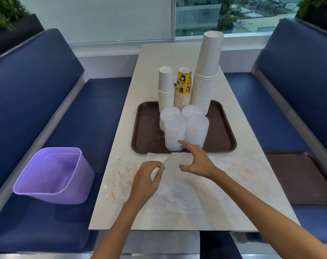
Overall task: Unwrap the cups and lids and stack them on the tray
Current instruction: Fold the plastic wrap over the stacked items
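Brown tray (144, 128) is sitting mid-tabletop (239, 131). Three cup stacks are standing along its far side: a short white stack (166, 86) at left, a yellow printed stack (183, 85) in the middle, a tall white stack (207, 71) at right. Four lid stacks (174, 131) are crowding together just nearer, all on the tray.

Left hand (146, 181) is pinching the edge of a clear wrapper (170, 161) between thumb and fingertips and lifting it slightly off the tabletop. Right hand (197, 159) is hovering above the same wrapper with fingers spread wide and gripping nothing; its forefinger is reaching to the base of the nearest lid stack, contact unclear.

More clear film with red print (119, 176) is lying flat across the near tabletop, spreading to left and right of the hands.

Purple bin (52, 176) is sitting on the left bench (37, 81). A second brown tray (299, 178) is lying on the right bench.
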Available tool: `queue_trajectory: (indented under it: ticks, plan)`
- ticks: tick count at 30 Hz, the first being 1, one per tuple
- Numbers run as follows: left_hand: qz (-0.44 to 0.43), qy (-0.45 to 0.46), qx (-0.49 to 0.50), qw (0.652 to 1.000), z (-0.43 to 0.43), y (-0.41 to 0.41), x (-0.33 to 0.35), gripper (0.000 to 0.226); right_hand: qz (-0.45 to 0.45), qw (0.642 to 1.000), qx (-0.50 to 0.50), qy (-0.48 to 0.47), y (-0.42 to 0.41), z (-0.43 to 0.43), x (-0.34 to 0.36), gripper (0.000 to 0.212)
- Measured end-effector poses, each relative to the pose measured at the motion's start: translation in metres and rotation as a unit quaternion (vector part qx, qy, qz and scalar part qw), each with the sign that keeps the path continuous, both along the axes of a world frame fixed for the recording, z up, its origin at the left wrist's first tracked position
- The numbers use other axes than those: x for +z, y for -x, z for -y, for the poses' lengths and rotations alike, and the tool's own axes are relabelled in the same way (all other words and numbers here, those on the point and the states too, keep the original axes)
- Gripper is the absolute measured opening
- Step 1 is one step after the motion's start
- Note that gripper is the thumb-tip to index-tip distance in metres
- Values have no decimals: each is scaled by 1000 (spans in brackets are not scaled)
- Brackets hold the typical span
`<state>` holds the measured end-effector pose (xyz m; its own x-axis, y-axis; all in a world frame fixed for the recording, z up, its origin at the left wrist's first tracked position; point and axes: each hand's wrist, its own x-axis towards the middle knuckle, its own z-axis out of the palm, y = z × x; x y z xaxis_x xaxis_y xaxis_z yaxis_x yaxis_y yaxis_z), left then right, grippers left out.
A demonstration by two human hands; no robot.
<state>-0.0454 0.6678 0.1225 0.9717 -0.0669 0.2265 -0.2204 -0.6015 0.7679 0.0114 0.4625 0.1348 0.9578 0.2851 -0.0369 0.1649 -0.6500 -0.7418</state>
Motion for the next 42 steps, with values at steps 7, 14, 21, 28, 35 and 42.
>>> queue_trajectory:
  ticks: [7,14,21,28,35,42]
  plan:
    - [-70,157,27,985,-3,-7,34,8,-115,989,43,-85,-10,18,36,4]
    - [-281,195,-31,939,-19,6,33,68,-144,968,35,-201,-3,42,64,2]
    - [-263,367,46,891,-5,3,40,8,-137,943,-54,-300,5,56,75,6]
    - [-273,378,10,885,35,6,49,10,-128,879,-180,-422,16,57,78,17]
    - [-248,397,34,883,39,-1,59,7,-258,889,-146,-350,48,85,63,39]
    - [-219,381,23,898,32,1,75,11,-185,889,-202,-368,66,86,66,16]
